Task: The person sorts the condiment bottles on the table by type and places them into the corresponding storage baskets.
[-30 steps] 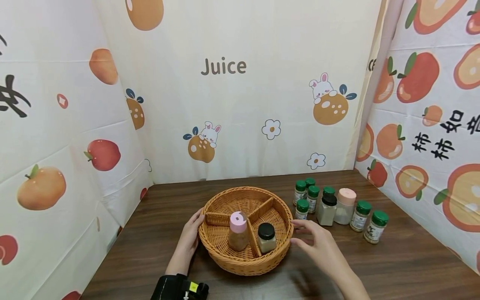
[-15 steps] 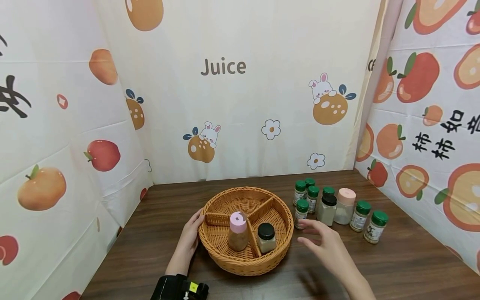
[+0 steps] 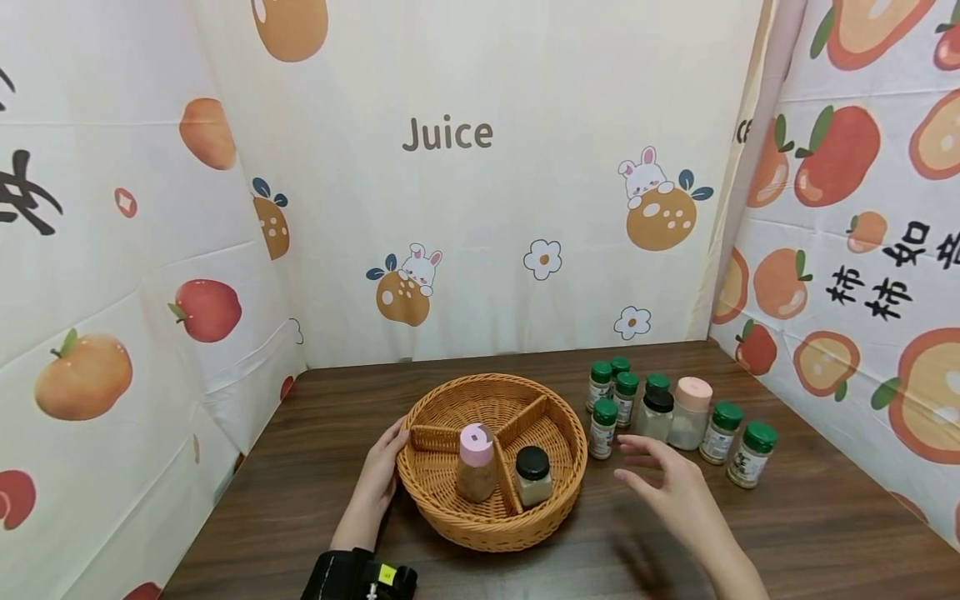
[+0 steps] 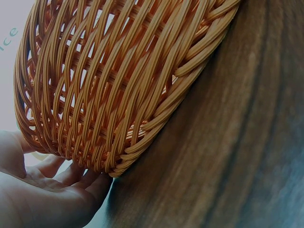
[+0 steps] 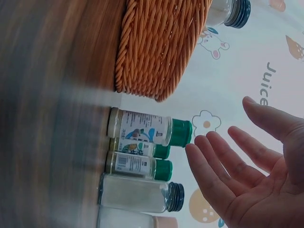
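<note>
A round wicker basket (image 3: 495, 533) with inner dividers stands on the table. In it are a pink-capped bottle (image 3: 477, 467) with brown contents and a black-lidded jar (image 3: 533, 477). My left hand (image 3: 378, 471) grips the basket's left side, its fingers (image 4: 71, 173) against the outer weave. My right hand (image 3: 667, 483) is apart from the basket, to its right, with relaxed fingers and nothing in them. Closest to its fingertips are a green-capped spice bottle (image 3: 602, 429) and a second black-lidded jar (image 3: 655, 417).
Several more green-capped spice bottles, including one at the right (image 3: 752, 454), stand beside a pink-lidded jar (image 3: 688, 414) on the dark wooden table (image 3: 300, 500). Printed cloth (image 3: 487, 208) hangs along the back and both sides.
My right hand has let go of the basket's right side and moved right, toward the spice bottles. The left hand and the basket have stayed put.
</note>
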`<state>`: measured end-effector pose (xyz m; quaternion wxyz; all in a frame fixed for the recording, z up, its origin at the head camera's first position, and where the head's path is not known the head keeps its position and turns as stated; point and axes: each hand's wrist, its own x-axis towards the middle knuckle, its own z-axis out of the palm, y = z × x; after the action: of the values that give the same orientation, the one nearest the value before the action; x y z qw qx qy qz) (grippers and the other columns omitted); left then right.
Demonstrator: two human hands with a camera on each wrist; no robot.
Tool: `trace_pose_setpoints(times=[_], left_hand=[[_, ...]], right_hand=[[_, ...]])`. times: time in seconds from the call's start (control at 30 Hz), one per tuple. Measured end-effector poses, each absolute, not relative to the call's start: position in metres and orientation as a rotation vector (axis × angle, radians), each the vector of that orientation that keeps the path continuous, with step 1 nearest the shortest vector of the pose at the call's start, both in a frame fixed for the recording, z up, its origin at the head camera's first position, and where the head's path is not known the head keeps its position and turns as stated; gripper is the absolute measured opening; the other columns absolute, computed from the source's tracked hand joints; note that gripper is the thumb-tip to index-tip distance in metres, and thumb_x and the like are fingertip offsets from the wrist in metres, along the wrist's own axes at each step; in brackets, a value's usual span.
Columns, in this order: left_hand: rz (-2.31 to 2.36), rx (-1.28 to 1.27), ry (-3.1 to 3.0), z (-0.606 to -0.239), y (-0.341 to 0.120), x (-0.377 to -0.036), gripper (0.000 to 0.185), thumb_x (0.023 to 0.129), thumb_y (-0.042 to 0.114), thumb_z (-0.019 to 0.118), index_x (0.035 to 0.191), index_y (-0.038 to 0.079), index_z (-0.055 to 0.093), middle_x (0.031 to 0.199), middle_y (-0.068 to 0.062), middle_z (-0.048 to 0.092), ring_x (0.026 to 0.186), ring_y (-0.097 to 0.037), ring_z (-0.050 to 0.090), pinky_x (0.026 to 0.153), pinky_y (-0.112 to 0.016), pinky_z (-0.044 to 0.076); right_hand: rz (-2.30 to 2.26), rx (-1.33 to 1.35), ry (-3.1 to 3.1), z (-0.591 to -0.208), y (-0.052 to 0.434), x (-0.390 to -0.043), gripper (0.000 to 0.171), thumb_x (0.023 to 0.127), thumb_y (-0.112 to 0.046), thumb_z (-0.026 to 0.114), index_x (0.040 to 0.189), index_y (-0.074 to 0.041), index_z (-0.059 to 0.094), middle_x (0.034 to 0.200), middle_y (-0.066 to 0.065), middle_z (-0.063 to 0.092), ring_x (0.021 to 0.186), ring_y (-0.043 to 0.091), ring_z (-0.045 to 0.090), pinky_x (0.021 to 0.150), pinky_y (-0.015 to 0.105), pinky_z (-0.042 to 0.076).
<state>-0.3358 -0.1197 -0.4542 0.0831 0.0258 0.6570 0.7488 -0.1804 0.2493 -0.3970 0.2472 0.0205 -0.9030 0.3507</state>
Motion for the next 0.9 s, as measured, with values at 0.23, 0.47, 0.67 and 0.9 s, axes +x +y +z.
trace_pose_setpoints(times=[0.23,0.47,0.67,0.9], left_hand=[[2.252,0.065,1.962,-0.456,-0.119,-0.337,0.053,0.108,0.02,0.042,0.157,0.005,0.029,0.164,-0.022,0.024,0.15,-0.037,0.028,0.123,-0.049,0.025],[2.25,0.069,1.953,-0.455,-0.119,-0.336,0.053,0.108,0.02,0.042,0.157,0.006,0.028,0.164,-0.021,0.023,0.15,-0.037,0.028,0.123,-0.049,0.026],[2.242,0.075,1.952,-0.455,-0.12,-0.336,0.054,0.108,0.021,0.041,0.158,0.007,0.026,0.164,-0.021,0.022,0.15,-0.037,0.027,0.123,-0.05,0.025],[2.248,0.08,1.94,-0.455,-0.12,-0.336,0.055,0.108,0.022,0.041,0.158,0.007,0.025,0.165,-0.021,0.021,0.151,-0.037,0.025,0.124,-0.05,0.024]], right_hand=[[0.964,0.027,-2.457,-0.397,0.257,-0.179,0.041,0.084,-0.013,0.08,0.123,-0.008,0.067,0.111,0.009,0.074,0.096,0.003,0.066,0.078,0.035,0.061],[0.954,-0.034,-2.47,-0.395,0.268,-0.177,0.041,0.085,-0.017,0.079,0.123,-0.009,0.067,0.112,0.01,0.074,0.095,0.004,0.068,0.075,0.027,0.06],[0.923,-0.055,-2.472,-0.395,0.275,-0.176,0.04,0.085,-0.017,0.079,0.122,-0.008,0.067,0.112,0.013,0.074,0.095,0.022,0.072,0.073,0.027,0.06],[0.851,-0.07,-2.46,-0.394,0.281,-0.175,0.04,0.085,-0.018,0.079,0.122,-0.007,0.068,0.11,0.013,0.075,0.092,0.023,0.073,0.075,0.027,0.058]])
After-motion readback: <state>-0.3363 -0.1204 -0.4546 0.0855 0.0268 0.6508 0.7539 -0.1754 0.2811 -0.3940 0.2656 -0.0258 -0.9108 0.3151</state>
